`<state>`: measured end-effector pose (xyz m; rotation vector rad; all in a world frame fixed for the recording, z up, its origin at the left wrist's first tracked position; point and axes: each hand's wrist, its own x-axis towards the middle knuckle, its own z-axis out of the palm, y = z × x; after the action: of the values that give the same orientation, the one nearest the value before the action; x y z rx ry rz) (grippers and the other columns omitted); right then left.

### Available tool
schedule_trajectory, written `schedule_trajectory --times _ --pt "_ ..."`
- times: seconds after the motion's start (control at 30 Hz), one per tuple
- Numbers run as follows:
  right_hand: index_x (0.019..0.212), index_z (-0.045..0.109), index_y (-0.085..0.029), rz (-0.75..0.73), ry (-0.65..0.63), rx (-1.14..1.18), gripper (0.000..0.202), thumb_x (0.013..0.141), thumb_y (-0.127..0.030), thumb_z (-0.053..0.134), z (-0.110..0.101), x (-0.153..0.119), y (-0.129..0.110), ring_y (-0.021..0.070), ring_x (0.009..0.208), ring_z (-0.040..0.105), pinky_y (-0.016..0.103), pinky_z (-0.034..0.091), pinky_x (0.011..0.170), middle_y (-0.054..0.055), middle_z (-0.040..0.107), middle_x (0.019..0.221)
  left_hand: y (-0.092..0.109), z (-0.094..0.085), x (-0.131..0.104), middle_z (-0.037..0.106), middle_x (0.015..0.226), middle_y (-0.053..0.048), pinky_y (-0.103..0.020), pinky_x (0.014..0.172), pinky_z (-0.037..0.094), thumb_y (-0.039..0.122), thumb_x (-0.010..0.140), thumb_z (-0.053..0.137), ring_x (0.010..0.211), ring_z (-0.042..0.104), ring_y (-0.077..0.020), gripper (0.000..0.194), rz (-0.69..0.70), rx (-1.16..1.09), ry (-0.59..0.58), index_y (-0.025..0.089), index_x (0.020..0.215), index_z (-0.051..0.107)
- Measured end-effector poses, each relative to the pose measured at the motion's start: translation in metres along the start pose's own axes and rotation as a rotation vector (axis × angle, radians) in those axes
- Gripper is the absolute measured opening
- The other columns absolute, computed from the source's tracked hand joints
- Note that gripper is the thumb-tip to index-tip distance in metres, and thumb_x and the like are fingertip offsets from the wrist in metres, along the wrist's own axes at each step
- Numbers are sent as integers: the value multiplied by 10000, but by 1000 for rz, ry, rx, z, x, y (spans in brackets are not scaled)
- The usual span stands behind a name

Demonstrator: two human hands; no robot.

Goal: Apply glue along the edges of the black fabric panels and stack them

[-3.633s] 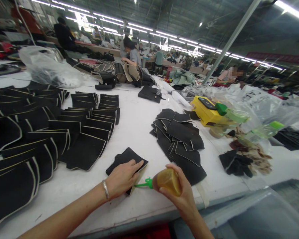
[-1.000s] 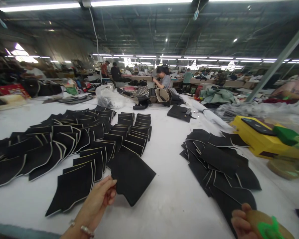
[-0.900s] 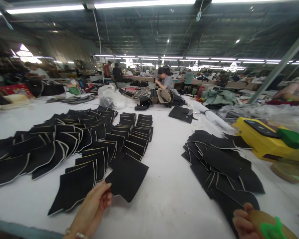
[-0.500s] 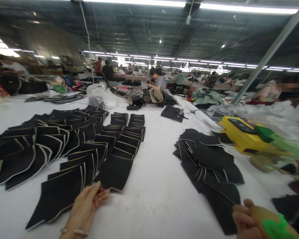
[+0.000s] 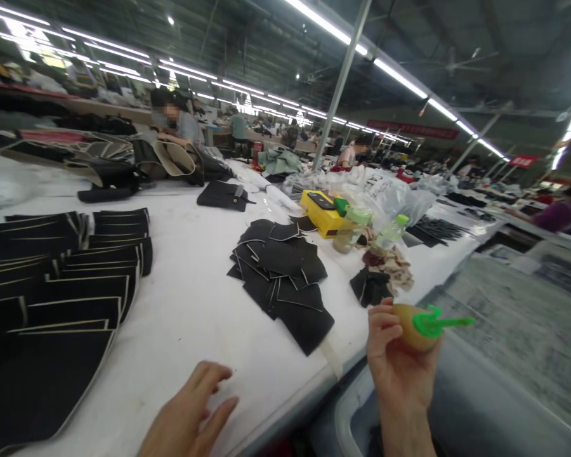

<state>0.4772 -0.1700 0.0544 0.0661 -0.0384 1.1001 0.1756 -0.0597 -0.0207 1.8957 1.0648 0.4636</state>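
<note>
My right hand (image 5: 402, 381) is wrapped round a yellowish squeeze bottle (image 5: 409, 322) with a bright green cap and thin spout, which points to the right. It is held up beyond the table's front edge. My left hand (image 5: 190, 409) hovers low over the white table (image 5: 195, 304), fingers apart and holding nothing. Overlapping rows of black pieces with pale edges (image 5: 76, 311) lie at the left. A loose pile of similar black pieces (image 5: 285, 260) lies between and beyond my hands.
Behind the pile stand a yellow box (image 5: 321, 219) and a clear bottle with a green cap (image 5: 393, 235). Crumpled beige cloth (image 5: 394, 270) lies nearby. A grey bin (image 5: 347, 412) sits below the table's edge. A black flat item with a strap (image 5: 223, 195) lies farther back. People work in the background.
The view has swung right. My left hand has come away from the black pieces at the left. My right hand has raised the squeeze bottle, now seen in full.
</note>
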Motion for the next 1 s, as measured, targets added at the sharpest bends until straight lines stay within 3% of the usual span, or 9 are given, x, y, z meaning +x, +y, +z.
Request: schedule_trajectory --times 0.07,0.2,0.3,0.43,0.53,0.6,0.8,0.9,1.0 --pt "1337 326 -261 -34 5 76 923 585 -93 834 4 -4 -4 151 848 643 265 622 731 9 557 1008 35 26 33 583 1277 -95 -367 975 493 405 824 589 1123 587 -264 416 168 191 -60 256 1212 604" --pt "1323 397 -240 -127 40 248 793 631 -163 777 11 -14 -16 198 835 645 332 630 703 53 574 1042 83 81 85 400 1461 -224 -513 1094 337 427 719 723 1362 327 -406 806 348 537 -118 126 1411 441" --pt "1269 478 -216 -290 65 210 623 703 -318 716 24 -22 -34 207 805 654 353 624 703 68 606 1033 96 109 101 354 1456 -313 -571 1040 354 386 772 677 1339 332 -462 779 383 687 -93 48 1419 406" --pt "1080 604 -202 -696 154 -203 443 734 -478 615 44 -33 -57 203 751 676 378 611 724 36 662 906 92 115 104 385 1414 -350 -525 969 437 95 824 492 1327 366 -438 589 442 789 -135 -41 1390 401" --pt "1033 619 -196 -785 216 -386 452 737 -536 583 47 -37 -60 181 688 672 423 591 795 11 669 856 82 99 104 523 1318 -284 -438 998 450 -43 794 371 1284 455 -332 530 525 731 -183 -17 1305 508" --pt "995 621 -207 -757 231 -387 406 745 -526 594 40 -37 -57 175 714 671 418 586 805 11 668 866 75 76 104 623 1197 -199 -392 1008 457 -44 821 322 1202 527 -263 472 574 612 -132 52 1173 621" --pt "1047 614 -159 -566 347 -381 561 668 -572 635 5 -26 -36 170 703 657 377 601 758 53 650 929 76 -34 75 671 1005 -94 -402 1011 467 142 899 381 1046 584 -228 321 584 250 251 198 863 695" --pt "1095 607 -176 -469 368 -413 597 696 -621 622 -8 -19 -20 170 693 649 388 606 716 53 658 942 78 -70 46 685 1024 -93 -457 1131 340 209 818 576 1161 553 -283 140 480 47 179 226 787 711" --pt "1130 594 -159 -341 340 -470 650 688 -631 670 -17 -12 -1 164 719 655 367 607 743 51 672 943 63 -69 24 706 1055 -105 -469 1153 307 194 762 647 1231 532 -316 91 318 -110 -112 237 787 724"
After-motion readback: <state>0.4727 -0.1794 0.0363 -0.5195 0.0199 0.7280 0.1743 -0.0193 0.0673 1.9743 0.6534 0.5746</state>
